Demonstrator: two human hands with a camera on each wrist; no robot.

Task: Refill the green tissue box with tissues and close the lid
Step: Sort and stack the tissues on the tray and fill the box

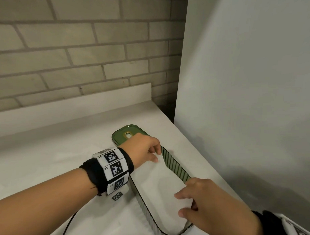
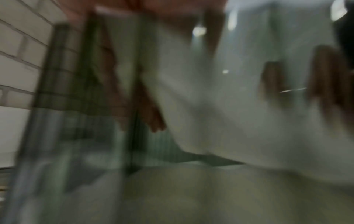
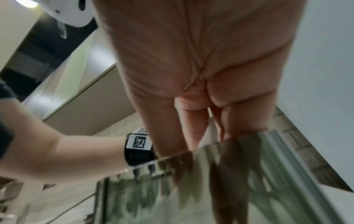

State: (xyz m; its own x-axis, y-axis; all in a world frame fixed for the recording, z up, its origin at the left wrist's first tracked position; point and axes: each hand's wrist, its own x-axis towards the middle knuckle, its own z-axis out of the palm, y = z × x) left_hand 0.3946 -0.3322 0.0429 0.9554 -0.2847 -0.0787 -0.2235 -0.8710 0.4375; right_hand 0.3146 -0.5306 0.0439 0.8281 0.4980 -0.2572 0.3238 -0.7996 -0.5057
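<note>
The green ribbed tissue box point(image 1: 175, 166) stands open on the white counter point(image 1: 46, 156), lying lengthwise away from me. A white tissue stack point(image 1: 163, 187) lies in its opening, sagging in the middle. My left hand point(image 1: 155, 155) pinches the stack's far end between thumb and curled fingers. My right hand point(image 1: 187, 204) grips the near end, with fingers on top and others tucked at its edge. The green lid point(image 1: 119, 134), with a gold-rimmed slot, lies flat just beyond the box. The left wrist view is blurred, showing the tissue stack point(image 2: 220, 106) above the box wall point(image 2: 67, 106). The right wrist view shows my palm point(image 3: 191, 75) over the box wall point(image 3: 249, 174).
A tall white panel point(image 1: 246, 79) rises close along the right of the box. A brick wall point(image 1: 78, 49) and a low white ledge point(image 1: 71, 102) bound the counter at the back. A black cable point(image 1: 66, 226) trails over the counter from my left wrist.
</note>
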